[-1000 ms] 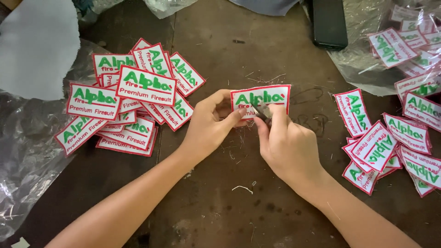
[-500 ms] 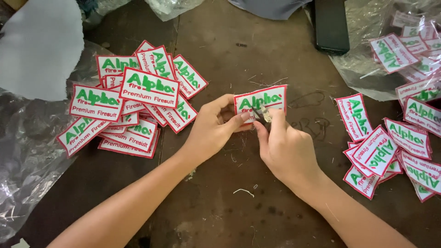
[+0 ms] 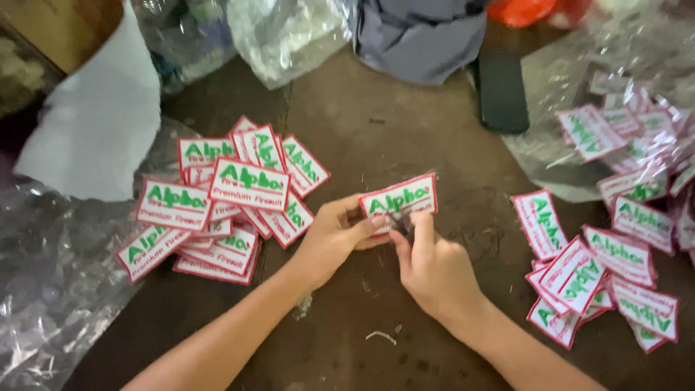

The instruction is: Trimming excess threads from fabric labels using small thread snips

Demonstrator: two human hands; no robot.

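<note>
The left hand [image 3: 334,242] pinches the patch [image 3: 399,200] steady, right of the left pile [image 3: 224,203], so the right hand's [image 3: 434,271] closed fingers can pick its bottom edge.

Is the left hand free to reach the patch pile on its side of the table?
Probably not yet: the left hand is pinching the held patch together with the right hand. The left pile itself lies uncovered close by.

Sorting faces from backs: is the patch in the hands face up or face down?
Face up. The patch, held by the left hand and right hand, shows its white front with green lettering and red border.
</note>
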